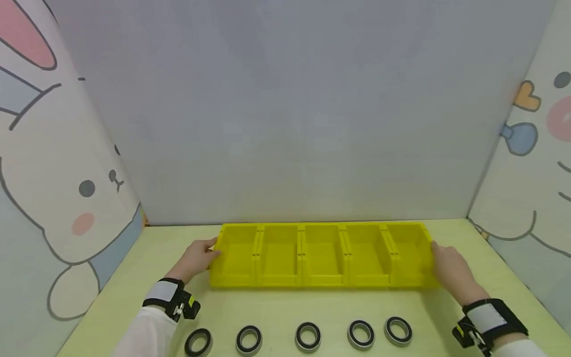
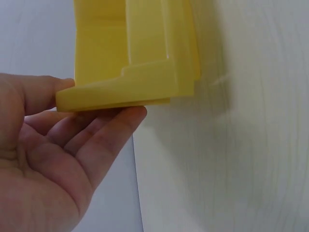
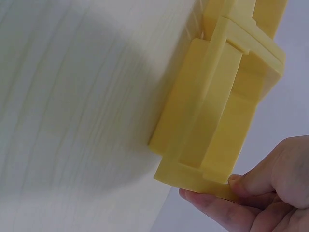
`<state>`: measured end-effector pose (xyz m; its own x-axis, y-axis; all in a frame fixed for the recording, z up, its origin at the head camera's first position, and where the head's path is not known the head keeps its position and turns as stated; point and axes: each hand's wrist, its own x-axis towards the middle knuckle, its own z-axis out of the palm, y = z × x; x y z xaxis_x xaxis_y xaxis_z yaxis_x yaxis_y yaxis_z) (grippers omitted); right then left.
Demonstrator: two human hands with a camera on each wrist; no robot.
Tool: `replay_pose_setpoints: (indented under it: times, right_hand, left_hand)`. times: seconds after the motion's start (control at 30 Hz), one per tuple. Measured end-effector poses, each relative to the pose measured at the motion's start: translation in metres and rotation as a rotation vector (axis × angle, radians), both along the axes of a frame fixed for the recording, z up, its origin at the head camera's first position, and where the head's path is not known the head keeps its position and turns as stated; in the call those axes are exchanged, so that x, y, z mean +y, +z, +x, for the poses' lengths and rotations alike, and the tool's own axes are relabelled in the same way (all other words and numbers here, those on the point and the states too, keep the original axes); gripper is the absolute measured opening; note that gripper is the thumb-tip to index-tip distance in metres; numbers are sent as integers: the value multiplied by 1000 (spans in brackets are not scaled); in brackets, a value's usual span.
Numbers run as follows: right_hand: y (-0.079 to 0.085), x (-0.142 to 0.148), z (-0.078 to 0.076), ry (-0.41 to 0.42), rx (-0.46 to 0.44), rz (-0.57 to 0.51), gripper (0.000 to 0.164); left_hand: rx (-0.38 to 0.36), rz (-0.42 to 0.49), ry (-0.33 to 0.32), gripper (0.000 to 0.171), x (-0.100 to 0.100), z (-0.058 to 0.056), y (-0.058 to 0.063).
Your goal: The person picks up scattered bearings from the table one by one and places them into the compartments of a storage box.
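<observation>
Left hand [image 1: 196, 260] pinching one end of the yellow bin row [image 1: 323, 255], right hand [image 1: 452, 270] clamped on the other! Each grip's just a wall's thickness apart, beyond five rings [image 1: 308, 349] on the surface [image 1: 272, 308].
</observation>
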<state>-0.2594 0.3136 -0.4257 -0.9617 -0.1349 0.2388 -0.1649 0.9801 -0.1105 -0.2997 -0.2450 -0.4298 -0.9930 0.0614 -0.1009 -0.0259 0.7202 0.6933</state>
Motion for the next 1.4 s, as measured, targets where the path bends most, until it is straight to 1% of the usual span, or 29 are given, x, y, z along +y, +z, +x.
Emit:
replay_pose_setpoints:
  times: [0.13,0.2,0.3,0.4,0.5,0.57,0.7,0.97,1.1,1.17,1.27,1.33,1.4]
  right_hand:
    - [0,-9,-6,11,13,-5,35]
    - [-2,-13,-8,21,22,-6,34]
    - [-3,-18,-11,25,6,-5,33]
    - [-5,-22,-13,12,-34,-1,32]
    - [-5,-23,-14,-1,-51,0,31]
    - [-5,-24,-14,1,-47,-3,30]
    - [-5,-27,-13,7,-42,-10,28]
    - [-7,-28,-13,10,-24,-13,27]
    - [-7,-27,-14,45,-19,3,27]
    - [-4,-25,-14,63,-32,11,26]
    - [4,-20,-15,89,-75,13,29]
    - [10,-15,-14,99,-130,6,35]
    - [16,-9,-11,111,-174,-9,45]
  left_hand:
    - [12,-26,-5,53,-9,7,2]
    - [23,-42,-5,53,-14,9,1]
    - [31,-75,4,52,-19,14,-1]
    - [30,-112,7,51,-20,16,-3]
    - [43,-144,4,50,-20,17,-5]
    - [63,-170,-6,50,-20,17,-4]
    - [77,-191,-10,49,-23,16,-3]
    - [85,-169,-21,49,-27,13,1]
    - [96,-178,-27,48,-28,15,2]
    - [90,-177,-23,48,-28,15,2]
    - [74,-167,-20,49,-27,13,3]
    - [75,-164,-31,49,-26,11,3]
    - [82,-166,-45,49,-25,10,4]
